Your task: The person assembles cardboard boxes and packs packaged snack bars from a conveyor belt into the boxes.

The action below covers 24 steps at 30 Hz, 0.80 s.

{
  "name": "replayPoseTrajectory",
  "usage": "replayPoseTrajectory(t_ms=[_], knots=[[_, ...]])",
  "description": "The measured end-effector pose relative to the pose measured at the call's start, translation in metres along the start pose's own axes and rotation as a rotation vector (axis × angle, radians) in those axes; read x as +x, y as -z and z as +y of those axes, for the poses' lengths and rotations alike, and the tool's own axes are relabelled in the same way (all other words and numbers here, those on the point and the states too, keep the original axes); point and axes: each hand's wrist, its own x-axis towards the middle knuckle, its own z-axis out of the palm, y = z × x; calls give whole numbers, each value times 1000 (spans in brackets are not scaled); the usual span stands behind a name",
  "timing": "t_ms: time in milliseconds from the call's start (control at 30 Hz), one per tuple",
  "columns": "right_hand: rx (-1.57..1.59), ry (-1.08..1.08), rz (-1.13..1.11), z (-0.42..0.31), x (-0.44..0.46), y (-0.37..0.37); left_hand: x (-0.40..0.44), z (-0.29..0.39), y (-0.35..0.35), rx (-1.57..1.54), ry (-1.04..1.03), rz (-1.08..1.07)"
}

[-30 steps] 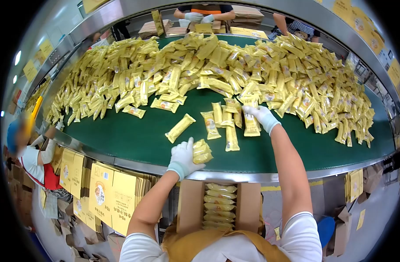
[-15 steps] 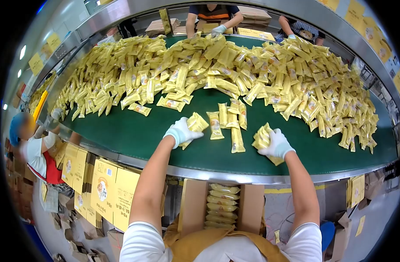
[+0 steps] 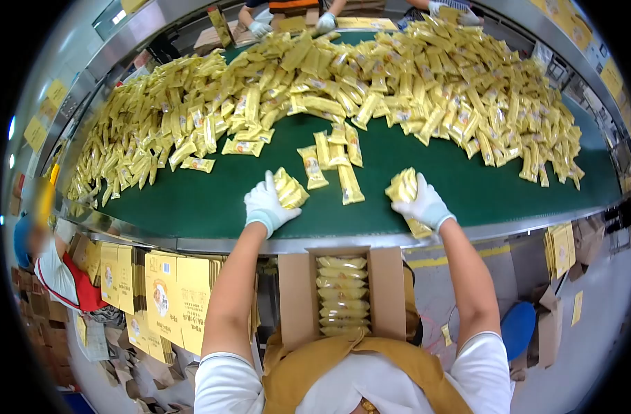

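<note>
My left hand (image 3: pixel 266 207), in a white glove, is closed around a small bunch of yellow snack packets (image 3: pixel 289 190) over the green belt (image 3: pixel 212 200). Gloved as well, my right hand (image 3: pixel 424 205) grips another bunch of yellow packets (image 3: pixel 404 188), with one packet poking out below the fingers. Between the hands lie several loose packets (image 3: pixel 342 165) on the belt. Against my body stands an open cardboard box (image 3: pixel 298 297), holding a row of stacked packets (image 3: pixel 343 293). My fingers partly hide both held bunches.
A large heap of packets (image 3: pixel 315 79) spans the belt's far side. Flat yellow cartons (image 3: pixel 174 297) stand at the lower left. Two gloved hands (image 3: pixel 327 23) of a person show across the belt; another person (image 3: pixel 60 269) works at left. A metal rail (image 3: pixel 260 246) edges the belt.
My view has tilted downward, so the belt sits higher and more of the box shows. Both hands still grip their bunches, drawn slightly nearer the belt's front edge.
</note>
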Motion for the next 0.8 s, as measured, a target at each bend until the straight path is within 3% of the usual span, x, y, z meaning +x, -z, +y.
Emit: replayPoseTrajectory(t_ms=[100,167,233,300,367,400,433,533,567,633,667,733,800], knots=[[797,327,-114,-53,-75,48,-14,-43,-39,-358,49,313],[507,724,95,-69,-114,58,-14,-79,-55,-1275,24,122],[112,813,26,-99,-153,71,-48,-81,-17,-1823,-31,-66],[-244,918,-69,-115,-173,36,-93,-40,30,-1899,-127,135],[-609,933,-304,-138,-190,13,-125,-2,58,-2030,-456,113],[-648,982,-282,-134,-192,-18,-135,10,64,-1952,-515,13],[-649,924,-472,-142,-191,-29,-143,20,69,-1868,-572,-81],[-531,791,-736,-150,-185,-58,-164,41,79,-1590,-716,-343],[-440,746,-776,-139,-184,-83,-166,45,72,-1451,-746,-332],[-277,1012,-433,-72,-174,-200,-168,53,57,-1171,-813,-297],[-266,1106,-174,-46,-177,-237,-169,60,57,-944,-866,-130],[-106,901,-346,-57,-193,-206,-167,68,47,-611,-915,82],[-225,933,-514,-69,-193,-160,-165,67,16,-408,-914,174]])
